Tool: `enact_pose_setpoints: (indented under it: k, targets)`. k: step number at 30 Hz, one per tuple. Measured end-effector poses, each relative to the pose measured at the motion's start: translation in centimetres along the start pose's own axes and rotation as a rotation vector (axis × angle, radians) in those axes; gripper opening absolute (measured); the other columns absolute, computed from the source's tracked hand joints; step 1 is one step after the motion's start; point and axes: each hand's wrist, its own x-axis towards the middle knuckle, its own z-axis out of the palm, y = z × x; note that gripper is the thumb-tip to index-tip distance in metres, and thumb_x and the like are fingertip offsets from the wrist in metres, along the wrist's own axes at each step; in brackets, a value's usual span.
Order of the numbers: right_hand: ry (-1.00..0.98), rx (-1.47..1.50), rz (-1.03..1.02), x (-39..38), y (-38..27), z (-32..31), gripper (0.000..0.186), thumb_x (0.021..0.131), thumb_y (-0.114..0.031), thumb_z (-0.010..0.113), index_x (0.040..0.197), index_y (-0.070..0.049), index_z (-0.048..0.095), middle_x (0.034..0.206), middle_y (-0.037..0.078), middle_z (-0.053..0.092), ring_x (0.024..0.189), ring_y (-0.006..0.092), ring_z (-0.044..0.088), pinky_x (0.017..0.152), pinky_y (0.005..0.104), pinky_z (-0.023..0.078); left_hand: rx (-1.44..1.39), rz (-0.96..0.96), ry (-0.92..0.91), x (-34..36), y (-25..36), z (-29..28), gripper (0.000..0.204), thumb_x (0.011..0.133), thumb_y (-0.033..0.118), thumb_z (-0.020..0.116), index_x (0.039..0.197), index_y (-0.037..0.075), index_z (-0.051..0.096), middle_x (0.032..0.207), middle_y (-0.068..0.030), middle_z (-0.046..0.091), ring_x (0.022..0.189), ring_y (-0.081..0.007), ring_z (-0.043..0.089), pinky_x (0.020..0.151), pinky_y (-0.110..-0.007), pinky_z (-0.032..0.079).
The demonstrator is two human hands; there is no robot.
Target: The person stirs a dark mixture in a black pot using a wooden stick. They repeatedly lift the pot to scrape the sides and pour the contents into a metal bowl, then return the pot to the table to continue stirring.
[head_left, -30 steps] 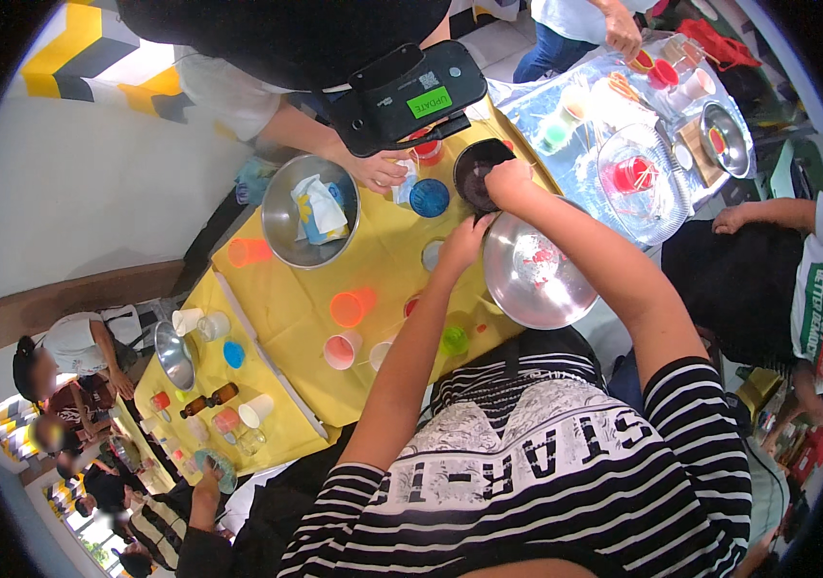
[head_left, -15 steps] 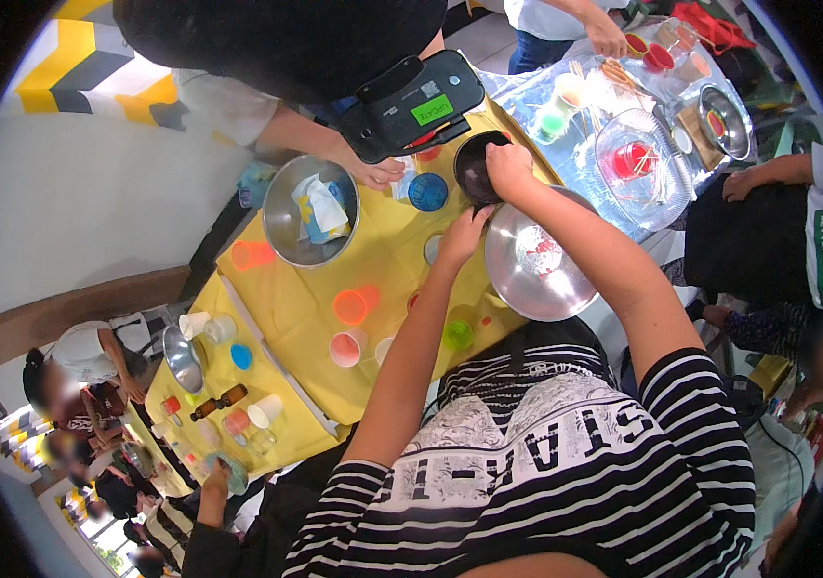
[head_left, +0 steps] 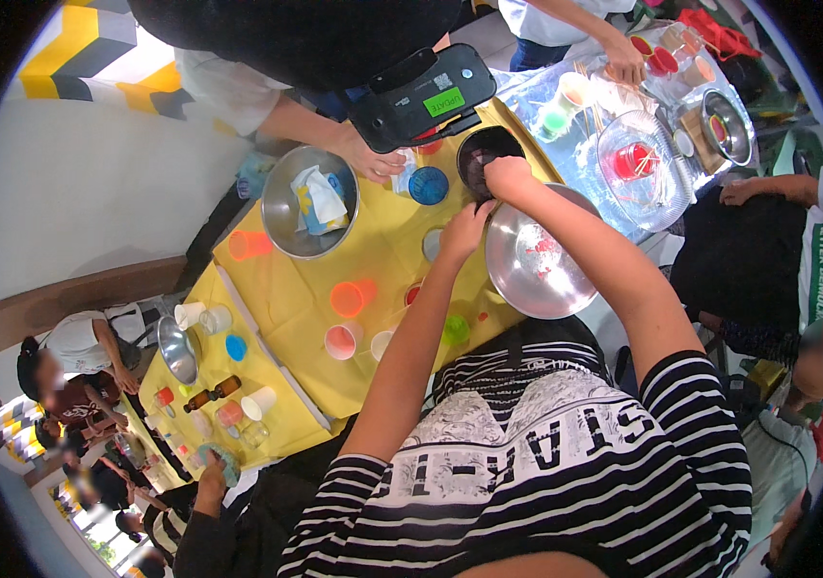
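Left hand (head_left: 463, 233) clamps a dark pan (head_left: 475, 162) by its handle near the worktop's (head_left: 301, 299) right edge; right hand's (head_left: 510, 179) grip is unclear. Uneven pulling could tip the pan.

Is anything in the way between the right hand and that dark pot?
No, nothing visible is: the right hand is right at the dark pot, over its near rim, with the left hand close by.
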Motion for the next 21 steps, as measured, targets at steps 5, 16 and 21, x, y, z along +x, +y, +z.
enact_pose_setpoints:
  k: [5,16,21]
  targets:
    - [0.043,-0.064,0.08,1.2,0.7,0.4,0.017,0.074,-0.015,0.053,0.077,-0.01,0.069,0.081,0.011,0.066,0.074,0.024,0.065,0.063,0.0342,0.052,-0.017,0.008,0.005,0.0,0.3,-0.1,0.06,0.083,0.057,0.034,0.102,0.004,0.055,0.101,-0.0239,0.057,0.097,-0.0407,0.053,0.083,-0.047,0.039]
    - [-0.086,-0.159,0.015,0.6,-1.4,-0.6,0.019,0.072,-0.017,0.059,0.087,-0.011,0.069,0.091,0.005,0.066,0.08,0.0195,0.065,0.056,0.0346,0.053,-0.041,0.021,-0.006,1.3,-1.6,1.0,0.062,0.083,0.059,0.034,0.103,0.004,0.055,0.103,-0.0247,0.056,0.098,-0.041,0.052,0.083,-0.047,0.04]
    - [-0.15,-0.195,0.179,0.9,-0.8,-1.5,0.017,0.07,-0.013,0.061,0.084,-0.013,0.07,0.083,0.001,0.067,0.076,0.0171,0.065,0.044,0.036,0.051,-0.047,0.022,-0.001,0.4,-0.4,0.4,0.064,0.083,0.06,0.034,0.102,0.003,0.055,0.101,-0.0247,0.057,0.096,-0.0409,0.053,0.081,-0.047,0.04]
